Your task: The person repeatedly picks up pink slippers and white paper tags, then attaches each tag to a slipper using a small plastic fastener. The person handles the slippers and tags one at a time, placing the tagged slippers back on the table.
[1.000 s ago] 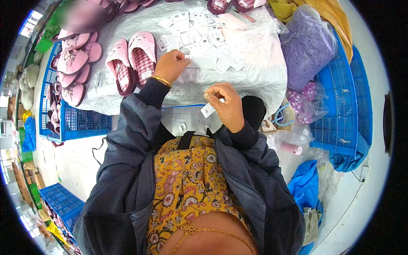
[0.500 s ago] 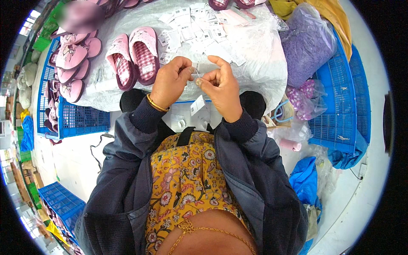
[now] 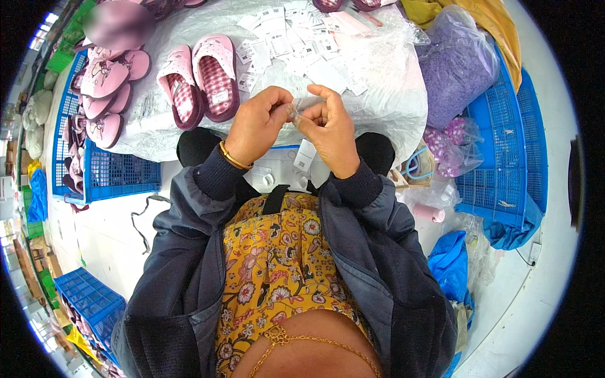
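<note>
My left hand [image 3: 255, 126] and my right hand [image 3: 329, 129] meet above the near edge of the covered table, each closed in a pinch. Between their fingertips is a thin, pale string, only partly visible. A white hang tag [image 3: 305, 155] dangles below my right hand, apparently from that string. To the left of my hands lies a pair of pink slippers with checked insoles, the left slipper [image 3: 180, 88] beside the right slipper [image 3: 216, 79]. Loose white tags [image 3: 277, 44] are spread beyond my hands.
Pink slippers [image 3: 104, 79] pile up at the left above a blue crate [image 3: 123, 173]. On the right, a bag of purple material [image 3: 457, 66] leans by blue crates [image 3: 498, 157]. A pink roll [image 3: 428, 212] lies on the floor. Translucent sheeting [image 3: 391, 94] covers the table.
My fingertips have drawn closer together. The hanging tag has swung slightly to the right and turned. The slippers on the table stay where they were.
</note>
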A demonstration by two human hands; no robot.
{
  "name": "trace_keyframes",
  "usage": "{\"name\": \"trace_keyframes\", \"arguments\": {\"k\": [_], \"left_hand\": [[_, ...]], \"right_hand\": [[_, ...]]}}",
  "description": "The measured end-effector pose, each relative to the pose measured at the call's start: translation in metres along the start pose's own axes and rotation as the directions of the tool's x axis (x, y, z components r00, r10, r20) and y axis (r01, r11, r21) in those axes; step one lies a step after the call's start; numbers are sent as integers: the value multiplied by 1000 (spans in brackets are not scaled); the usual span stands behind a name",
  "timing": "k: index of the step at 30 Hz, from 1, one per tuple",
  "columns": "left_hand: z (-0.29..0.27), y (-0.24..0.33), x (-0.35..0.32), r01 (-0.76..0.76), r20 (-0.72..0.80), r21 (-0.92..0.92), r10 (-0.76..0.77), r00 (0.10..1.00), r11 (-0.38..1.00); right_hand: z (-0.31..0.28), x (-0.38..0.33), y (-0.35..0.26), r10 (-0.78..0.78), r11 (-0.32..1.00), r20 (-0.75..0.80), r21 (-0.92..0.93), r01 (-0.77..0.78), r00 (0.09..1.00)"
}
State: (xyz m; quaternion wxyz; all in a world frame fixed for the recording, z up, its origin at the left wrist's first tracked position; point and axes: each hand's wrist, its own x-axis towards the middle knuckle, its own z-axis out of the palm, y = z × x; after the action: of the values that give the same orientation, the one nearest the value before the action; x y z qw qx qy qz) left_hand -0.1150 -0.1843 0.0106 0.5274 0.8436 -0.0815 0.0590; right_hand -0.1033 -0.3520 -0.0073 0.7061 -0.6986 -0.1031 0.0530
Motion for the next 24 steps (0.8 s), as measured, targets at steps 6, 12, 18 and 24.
{"name": "trace_keyframes", "arguments": {"k": [6,12,18,24], "left_hand": [[-10,2,3,206,206,-209,-163,965,956],[-27,2,8,332,505,-348,-124,854,877],[-37,-3,12,312,714,-292,-11,700,904],[-28,-5,6,90,628,-241,85,774,966]], "right_hand": [[-4,0,2,24,1000,50,-3,-24,998],[-9,-8,4,104,992,185,47,-114,977],[-15,-18,0,192,966,367,96,-242,910],[-25,-20,3,276,939,441,66,-338,854]]}}
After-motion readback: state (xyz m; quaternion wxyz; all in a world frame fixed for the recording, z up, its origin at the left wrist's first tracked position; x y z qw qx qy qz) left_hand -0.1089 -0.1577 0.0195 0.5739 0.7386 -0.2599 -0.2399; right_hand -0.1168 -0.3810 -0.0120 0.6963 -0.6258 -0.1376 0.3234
